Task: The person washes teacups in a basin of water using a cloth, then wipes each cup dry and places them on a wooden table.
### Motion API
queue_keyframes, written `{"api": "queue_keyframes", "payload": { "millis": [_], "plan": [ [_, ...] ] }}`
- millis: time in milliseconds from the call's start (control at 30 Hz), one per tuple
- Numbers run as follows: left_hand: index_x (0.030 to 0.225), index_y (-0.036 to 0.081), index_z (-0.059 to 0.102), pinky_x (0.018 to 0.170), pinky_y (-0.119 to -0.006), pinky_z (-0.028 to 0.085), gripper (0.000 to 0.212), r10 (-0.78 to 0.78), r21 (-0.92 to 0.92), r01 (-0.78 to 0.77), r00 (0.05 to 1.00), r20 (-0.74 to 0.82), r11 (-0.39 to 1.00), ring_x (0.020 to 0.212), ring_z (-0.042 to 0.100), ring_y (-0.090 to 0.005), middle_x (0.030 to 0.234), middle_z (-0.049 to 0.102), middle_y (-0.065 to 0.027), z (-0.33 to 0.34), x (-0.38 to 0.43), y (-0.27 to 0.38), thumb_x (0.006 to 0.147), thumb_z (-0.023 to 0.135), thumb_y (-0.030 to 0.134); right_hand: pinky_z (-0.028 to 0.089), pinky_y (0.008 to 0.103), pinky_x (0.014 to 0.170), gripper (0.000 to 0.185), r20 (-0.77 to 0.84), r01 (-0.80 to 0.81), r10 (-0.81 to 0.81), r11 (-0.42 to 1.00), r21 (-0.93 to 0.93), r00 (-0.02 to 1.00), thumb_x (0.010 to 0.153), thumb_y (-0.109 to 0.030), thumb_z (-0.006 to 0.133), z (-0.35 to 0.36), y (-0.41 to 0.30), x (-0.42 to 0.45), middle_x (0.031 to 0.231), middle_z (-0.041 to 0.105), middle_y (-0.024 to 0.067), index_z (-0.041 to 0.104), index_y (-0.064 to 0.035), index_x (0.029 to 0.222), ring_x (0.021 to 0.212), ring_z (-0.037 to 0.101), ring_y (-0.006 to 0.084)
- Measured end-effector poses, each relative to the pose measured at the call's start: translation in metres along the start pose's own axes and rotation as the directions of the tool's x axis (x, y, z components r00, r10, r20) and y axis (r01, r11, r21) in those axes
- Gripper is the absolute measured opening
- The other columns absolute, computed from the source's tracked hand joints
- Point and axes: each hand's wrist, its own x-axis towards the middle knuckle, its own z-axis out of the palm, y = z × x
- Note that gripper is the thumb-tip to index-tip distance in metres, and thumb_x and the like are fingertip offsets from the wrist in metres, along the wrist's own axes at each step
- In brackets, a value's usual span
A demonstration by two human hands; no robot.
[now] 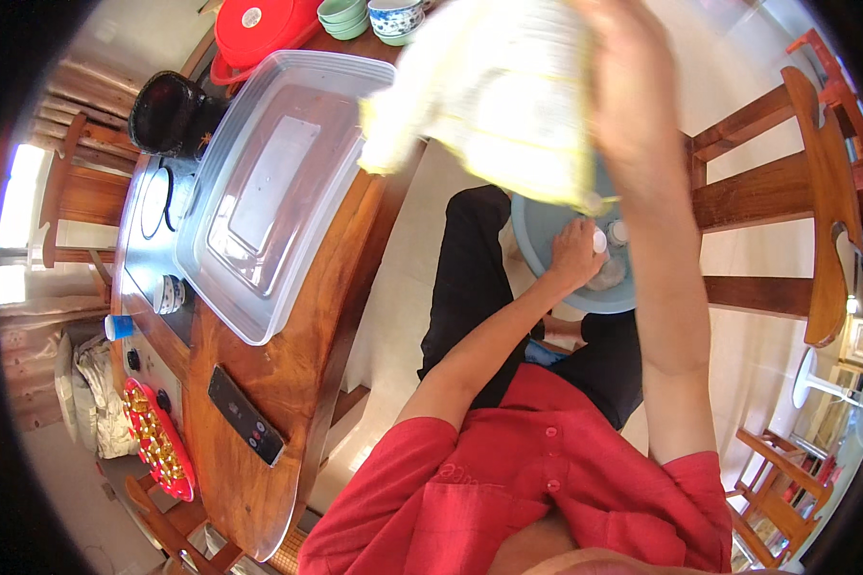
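High in the view, my right hand point(626, 50) grips a white cloth with yellow edging point(518, 93), raised and blurred by motion. Lower down, my left hand point(577, 251) is closed around a small white object point(600, 241), perhaps a small cup; the fingers hide most of it. That hand is over a light blue plastic basin point(532, 248) in front of my legs. Inside the basin are another small white round item point(618, 231) and a pale rounded item point(607, 274). My right forearm and the cloth cover part of the basin.
To the left, a wooden table point(352, 266) bears a clear plastic bin point(295, 287), a smartphone point(246, 415), stacked bowls point(345, 18), a red plastic container point(259, 32) and a red tray of gold-wrapped pieces point(154, 438). A wooden chair point(755, 194) stands at the right.
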Motion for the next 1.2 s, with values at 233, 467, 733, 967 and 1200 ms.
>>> {"api": "queue_keyframes", "payload": {
  "millis": [233, 467, 733, 967, 1200],
  "plan": [
    [0.105, 0.004, 0.051, 0.066, -0.038, 0.046, 0.044, -0.304, -0.601, 0.293, 0.949, 0.086, 0.743, 0.072, 0.057, -0.0274, 0.092, 0.059, -0.0150, -0.002, 0.008, -0.044, 0.076, 0.059, 0.035, 0.046, 0.0284, 0.080, 0.037, -0.369, -0.283, 0.327, 0.944, 0.167, 0.870, 0.089, -0.025, 0.048, -0.091, -0.028, -0.092, 0.104, 0.060, 0.0097, 0.052, 0.0035, 0.111, 0.089, 0.059, 0.0165],
    [0.101, 0.014, 0.055, 0.051, -0.030, 0.043, 0.047, -0.246, -0.777, 0.626, 0.765, 0.595, 0.064, 0.059, 0.056, -0.0146, 0.082, 0.061, -0.0061, -0.018, 0.017, -0.026, 0.084, 0.038, 0.054, 0.044, 0.0305, 0.084, 0.038, -0.509, -0.335, 0.426, 0.904, 0.264, 0.748, 0.086, -0.024, 0.052, -0.179, 0.008, -0.162, 0.104, 0.059, 0.0106, 0.052, 0.0029, 0.112, 0.092, 0.057, 0.0193],
    [0.121, 0.007, 0.044, 0.076, -0.031, 0.050, 0.041, 0.157, -0.896, 0.443, 0.888, 0.433, -0.036, 0.094, 0.057, -0.0187, 0.110, 0.055, -0.0075, -0.047, 0.016, 0.034, 0.091, 0.041, 0.034, 0.042, 0.0320, 0.086, 0.044, -0.196, -0.292, 0.221, 0.811, -0.506, 0.955, 0.073, -0.002, 0.059, -0.156, 0.016, -0.157, 0.108, 0.052, 0.0096, 0.045, -0.0015, 0.116, 0.100, 0.052, 0.0230],
    [0.115, 0.009, 0.048, 0.068, -0.030, 0.051, 0.030, -0.038, -0.833, 0.552, 0.832, 0.553, -0.047, 0.086, 0.058, -0.0161, 0.101, 0.056, -0.0050, -0.059, -0.004, 0.026, 0.090, 0.046, 0.024, 0.036, 0.0363, 0.093, 0.051, 0.120, 0.129, -0.048, 0.370, -0.920, 0.992, 0.074, -0.007, 0.060, -0.165, 0.045, -0.153, 0.118, 0.048, 0.0104, 0.041, -0.0063, 0.121, 0.110, 0.043, 0.0283],
    [0.116, 0.005, 0.046, 0.071, -0.030, 0.051, 0.034, -0.147, -0.842, 0.525, 0.849, 0.508, 0.126, 0.086, 0.059, -0.0160, 0.102, 0.056, -0.0061, -0.077, 0.000, 0.047, 0.093, 0.040, 0.029, 0.040, 0.0329, 0.089, 0.038, 0.000, -0.141, 0.207, 0.667, -0.732, 0.978, 0.081, -0.003, 0.043, -0.173, 0.054, -0.151, 0.112, 0.050, 0.0085, 0.045, -0.0062, 0.118, 0.104, 0.050, 0.0204]
  ]
}}
